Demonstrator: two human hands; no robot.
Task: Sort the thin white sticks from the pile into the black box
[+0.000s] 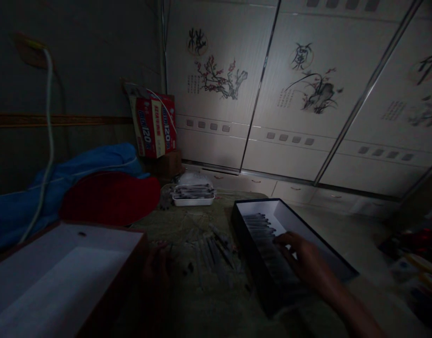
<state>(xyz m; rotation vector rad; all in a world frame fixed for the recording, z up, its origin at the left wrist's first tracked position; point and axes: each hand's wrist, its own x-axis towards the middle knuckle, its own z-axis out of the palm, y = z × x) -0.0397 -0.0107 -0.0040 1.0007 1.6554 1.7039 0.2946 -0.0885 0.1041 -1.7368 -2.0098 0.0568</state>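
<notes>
The scene is dim. My right hand (300, 260) rests inside a dark box with a white lining (300, 220), fingers spread on a row of thin dark sticks (260, 227) laid along its left side. My left hand (157, 267) lies on the table cloth beside several loose dark sticks (212, 251). I cannot tell whether it holds one. A white-lined open box with a brown rim (61, 272) stands at the near left, just left of that hand.
A small white tray of sticks (193, 195) sits farther back on the table. Behind it are a red round lid (110, 197), blue cloth (22, 202), a red carton (153, 124) and a hanging cable (49, 141). Painted wardrobe doors (289, 94) fill the back wall.
</notes>
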